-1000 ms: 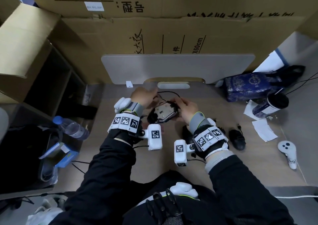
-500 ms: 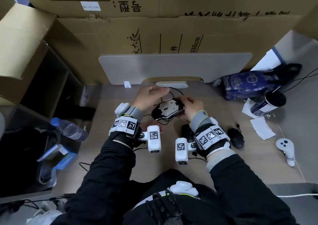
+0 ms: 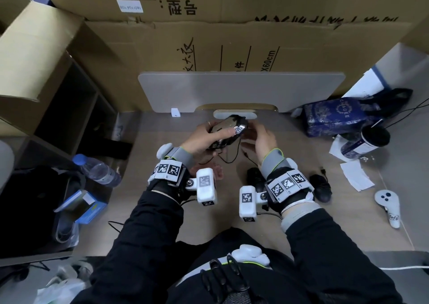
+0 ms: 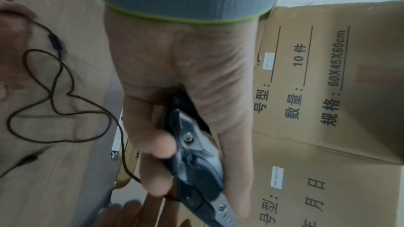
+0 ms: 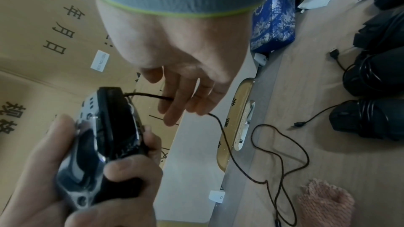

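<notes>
A black wired mouse [image 3: 228,131] is held above the desk, tilted, its silver-grey underside showing. My left hand [image 3: 199,138] grips it, thumb across one face and fingers curled round the other side; the left wrist view shows the mouse [image 4: 196,167] edge-on in that grip. My right hand [image 3: 262,136] hovers just right of the mouse with relaxed, nearly straight fingers [image 5: 174,110]. The mouse's thin black cable [image 5: 282,158] leaves its front, passes by those fingers and loops down onto the desk [image 3: 162,210]. Whether the fingers touch the cable I cannot tell.
Other black mice [image 3: 321,187] lie at the right wrist with loose cables. A blue patterned bag [image 3: 336,115], a dark cup [image 3: 364,144], paper slips and a white controller [image 3: 387,201] sit right. A water bottle [image 3: 97,170] lies left. A grey panel [image 3: 239,90] and cardboard boxes stand behind.
The left hand has taken the mouse and lifted it up and away from me toward the grey panel. The right hand has let go of it and opened.
</notes>
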A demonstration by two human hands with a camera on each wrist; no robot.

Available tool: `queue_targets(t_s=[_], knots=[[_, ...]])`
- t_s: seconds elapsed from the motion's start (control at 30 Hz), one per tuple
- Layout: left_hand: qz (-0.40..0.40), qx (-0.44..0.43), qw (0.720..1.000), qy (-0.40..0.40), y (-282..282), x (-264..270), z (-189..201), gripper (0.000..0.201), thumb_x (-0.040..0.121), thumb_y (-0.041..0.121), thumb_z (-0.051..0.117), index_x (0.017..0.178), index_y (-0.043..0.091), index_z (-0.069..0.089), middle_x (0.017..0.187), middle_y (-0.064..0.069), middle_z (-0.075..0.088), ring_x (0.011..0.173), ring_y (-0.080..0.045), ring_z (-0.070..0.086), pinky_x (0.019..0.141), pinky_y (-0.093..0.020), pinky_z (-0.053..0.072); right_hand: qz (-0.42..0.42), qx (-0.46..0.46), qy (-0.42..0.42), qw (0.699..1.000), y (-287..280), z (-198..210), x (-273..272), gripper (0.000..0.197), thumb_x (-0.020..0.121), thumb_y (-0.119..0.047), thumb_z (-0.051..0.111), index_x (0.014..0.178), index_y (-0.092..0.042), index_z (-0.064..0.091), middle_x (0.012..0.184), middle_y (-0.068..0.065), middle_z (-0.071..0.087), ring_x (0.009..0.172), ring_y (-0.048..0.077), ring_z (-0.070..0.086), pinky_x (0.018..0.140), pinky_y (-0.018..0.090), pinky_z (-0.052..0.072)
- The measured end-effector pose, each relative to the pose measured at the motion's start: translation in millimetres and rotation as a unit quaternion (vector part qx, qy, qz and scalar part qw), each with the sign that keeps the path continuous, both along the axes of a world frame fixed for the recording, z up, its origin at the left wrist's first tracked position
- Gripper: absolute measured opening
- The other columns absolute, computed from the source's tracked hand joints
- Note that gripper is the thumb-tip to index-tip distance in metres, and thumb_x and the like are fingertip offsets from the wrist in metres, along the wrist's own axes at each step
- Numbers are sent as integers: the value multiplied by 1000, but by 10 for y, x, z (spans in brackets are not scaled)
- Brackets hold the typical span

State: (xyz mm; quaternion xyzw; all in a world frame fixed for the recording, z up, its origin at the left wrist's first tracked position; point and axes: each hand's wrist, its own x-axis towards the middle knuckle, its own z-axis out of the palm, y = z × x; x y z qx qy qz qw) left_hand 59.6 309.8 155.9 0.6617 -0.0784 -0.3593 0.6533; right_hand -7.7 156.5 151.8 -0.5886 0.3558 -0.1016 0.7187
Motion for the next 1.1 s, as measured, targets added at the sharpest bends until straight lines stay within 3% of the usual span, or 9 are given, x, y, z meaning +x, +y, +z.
queue_targets(t_s=[0.07,0.17,0.23,0.33,0.43,0.53,0.67,0.93,1.1], knots=[[23,-60,997,36,16,-12,31,60,80,27,81,130,10,54,87,-12,69,56,-23,60,41,-23,42,30,-63,25,997,0,-48,10,26,99,-23,44,91,-13,68,77,6,63,68,20,51,61,27,43],[27,-132,990,48,40,16,75,26,79,19,75,105,18,71,84,-16,69,75,-31,58,63,-34,53,114,-161,65,978,14,-179,-13,26,101,-38,47,95,-23,67,73,-5,57,68,14,50,61,26,40],[47,-132,989,51,47,10,86,44,72,10,77,114,20,66,92,-10,74,91,-36,61,80,-47,53,134,-169,63,974,51,-215,-17,25,100,-43,49,98,-26,68,71,-8,58,65,8,50,61,26,40],[38,-103,993,31,15,-31,70,77,63,19,85,133,17,53,114,-9,71,103,-32,64,90,-48,51,124,-128,59,982,119,-171,9,21,99,-32,53,87,-24,68,63,-4,62,59,16,57,68,36,53],[66,-78,994,50,-9,-43,51,82,58,27,89,132,19,56,119,-9,70,101,-30,66,95,-52,49,157,-137,68,976,149,-119,3,21,97,-25,56,79,-21,65,48,-2,48,43,15,41,45,25,40],[77,-34,996,36,-21,-27,21,91,54,34,91,135,17,53,125,-17,67,97,-32,67,89,-55,53,185,-141,82,969,165,-93,-17,19,95,-26,60,79,-21,68,54,1,49,44,17,38,46,27,38],[106,2,994,-9,-10,15,36,65,70,18,86,125,24,53,113,-5,66,89,-20,67,64,-32,57,190,-94,96,973,191,-44,-76,17,88,-24,66,92,-10,75,55,0,51,41,13,40,49,28,41],[116,71,989,-57,93,85,-68,43,87,13,76,116,38,56,113,4,67,102,-21,66,83,-45,61,272,-92,62,956,192,68,-177,23,89,-17,64,69,-8,72,46,1,41,43,15,36,53,27,43],[45,156,982,-97,133,23,-26,34,93,31,70,124,34,54,102,9,65,88,-15,65,56,-29,58,289,-107,25,951,199,216,-171,23,88,-10,59,68,-4,67,41,-6,40,45,13,35,53,28,45]])
